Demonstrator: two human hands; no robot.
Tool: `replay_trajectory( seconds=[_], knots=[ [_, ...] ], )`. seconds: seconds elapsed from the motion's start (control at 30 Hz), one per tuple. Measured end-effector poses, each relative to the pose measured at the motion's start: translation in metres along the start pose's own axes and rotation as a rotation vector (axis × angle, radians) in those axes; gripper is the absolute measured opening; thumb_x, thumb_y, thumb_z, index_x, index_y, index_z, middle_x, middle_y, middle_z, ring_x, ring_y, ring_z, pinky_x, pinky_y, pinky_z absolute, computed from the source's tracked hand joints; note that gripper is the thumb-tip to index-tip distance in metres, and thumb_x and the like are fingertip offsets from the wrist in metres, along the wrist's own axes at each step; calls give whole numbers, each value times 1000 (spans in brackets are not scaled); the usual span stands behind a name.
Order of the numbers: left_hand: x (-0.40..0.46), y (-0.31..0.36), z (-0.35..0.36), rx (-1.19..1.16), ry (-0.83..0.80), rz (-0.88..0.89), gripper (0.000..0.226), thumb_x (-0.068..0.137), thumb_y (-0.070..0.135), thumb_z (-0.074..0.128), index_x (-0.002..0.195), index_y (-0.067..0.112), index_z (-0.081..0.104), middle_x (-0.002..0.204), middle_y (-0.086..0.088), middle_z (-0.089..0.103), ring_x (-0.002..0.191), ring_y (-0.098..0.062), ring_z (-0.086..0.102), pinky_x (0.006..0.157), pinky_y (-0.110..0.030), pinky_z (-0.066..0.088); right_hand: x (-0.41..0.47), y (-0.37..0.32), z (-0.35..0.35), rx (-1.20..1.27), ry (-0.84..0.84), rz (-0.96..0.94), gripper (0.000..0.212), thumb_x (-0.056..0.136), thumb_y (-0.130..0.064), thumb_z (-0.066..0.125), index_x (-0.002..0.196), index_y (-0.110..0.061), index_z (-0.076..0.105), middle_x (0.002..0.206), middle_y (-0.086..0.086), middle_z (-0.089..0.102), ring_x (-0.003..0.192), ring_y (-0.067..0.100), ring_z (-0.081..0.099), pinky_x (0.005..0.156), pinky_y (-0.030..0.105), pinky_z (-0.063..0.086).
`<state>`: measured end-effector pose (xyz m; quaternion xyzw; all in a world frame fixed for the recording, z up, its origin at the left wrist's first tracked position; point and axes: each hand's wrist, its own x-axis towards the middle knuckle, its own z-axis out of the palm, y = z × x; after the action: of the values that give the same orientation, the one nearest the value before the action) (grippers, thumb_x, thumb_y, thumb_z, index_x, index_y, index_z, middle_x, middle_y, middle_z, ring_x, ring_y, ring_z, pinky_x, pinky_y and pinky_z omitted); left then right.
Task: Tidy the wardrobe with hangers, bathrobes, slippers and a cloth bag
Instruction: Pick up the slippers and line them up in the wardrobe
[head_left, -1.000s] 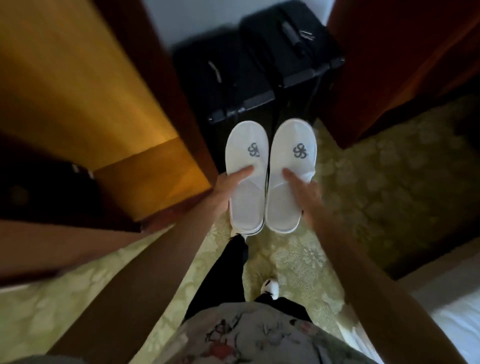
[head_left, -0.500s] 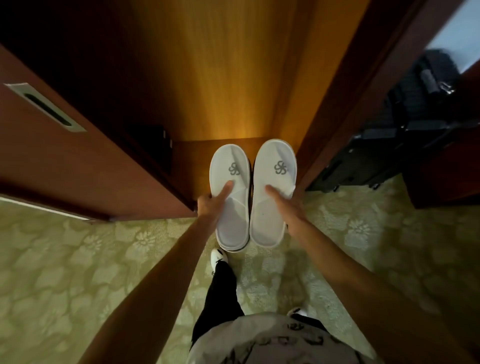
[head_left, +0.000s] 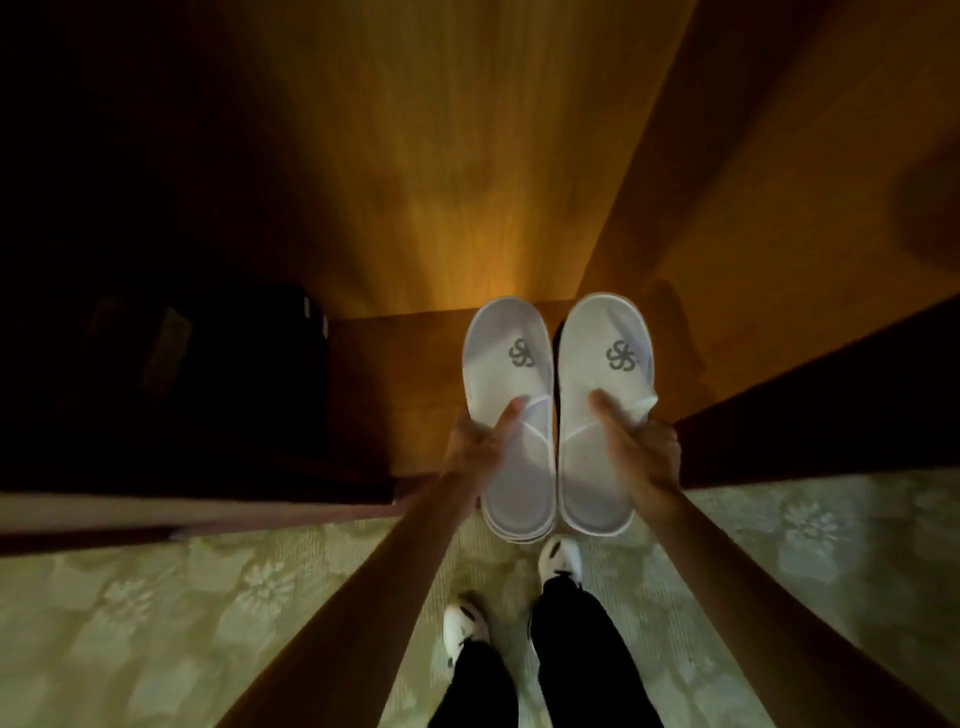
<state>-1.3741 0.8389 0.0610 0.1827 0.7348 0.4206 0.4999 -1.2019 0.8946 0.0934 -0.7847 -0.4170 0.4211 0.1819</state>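
In the head view, the two white slippers sit just right of centre, side by side with toes toward the top of the frame. The left hand (head_left: 480, 447) pinches the left slipper (head_left: 511, 415) at the strap edge, thumb on top and the other fingers hidden beneath. The right hand (head_left: 636, 452) pinches the right slipper (head_left: 602, 410) the same way, thumb on the upper and fingers curled round its outer edge. The left one appears to be a stack, since layered soles show at its heel, though the count is hard to make out. Both are held in the air over the threshold, heels above the patterned carpet (head_left: 208, 597) and toes over the wardrobe floor (head_left: 405, 395).

The step in hand looks like putting the slippers away. The next move probably calls for lowering them together onto the wooden floor inside, keeping them parallel and level, and clear of the dark door edge (head_left: 810, 410) on the right.

The left part of the wardrobe is very dark. A dark boxy object (head_left: 218, 358) stands there, but what it is cannot be told. No hangers, bathrobes or cloth bag show. The person's shoes (head_left: 561, 558) and dark trousers fill the bottom centre.
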Motion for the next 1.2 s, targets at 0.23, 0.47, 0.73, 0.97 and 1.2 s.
replay_trajectory(
  seconds=[0.23,0.47,0.73,0.97,1.2],
  knots=[
    [229,-128,79,130,215,283,58,92,23,71,139,9,41,127,-4,54,115,-26,53,83,-12,50,211,81,151,-6,149,-205,76,79,-71,66,132,-17,61,131,9,66,122,31,60,96,35,47],
    [413,-233,134,73,175,179,61,97,33,65,143,17,29,139,-10,51,107,-23,54,81,-30,42,394,140,285,-23,126,-245,89,71,-69,75,132,-11,47,131,13,60,121,34,58,94,38,47],
    [519,-271,183,146,140,161,74,89,42,72,141,2,38,133,-17,53,120,-34,57,85,-30,44,500,170,334,-105,102,-203,91,80,-67,67,145,-10,39,143,18,51,132,37,49,99,39,45],
    [530,-278,204,488,344,289,76,89,62,61,133,4,42,139,-18,39,128,-37,40,103,-48,37,515,176,351,-189,226,-264,90,85,-65,63,145,-3,36,146,21,41,136,39,39,111,46,34],
    [512,-264,179,171,206,213,57,100,47,55,141,7,47,120,-7,54,125,-29,52,78,-18,30,498,145,345,-98,220,-367,76,89,-63,59,141,-8,47,138,18,55,128,37,53,100,40,43]
  ],
)
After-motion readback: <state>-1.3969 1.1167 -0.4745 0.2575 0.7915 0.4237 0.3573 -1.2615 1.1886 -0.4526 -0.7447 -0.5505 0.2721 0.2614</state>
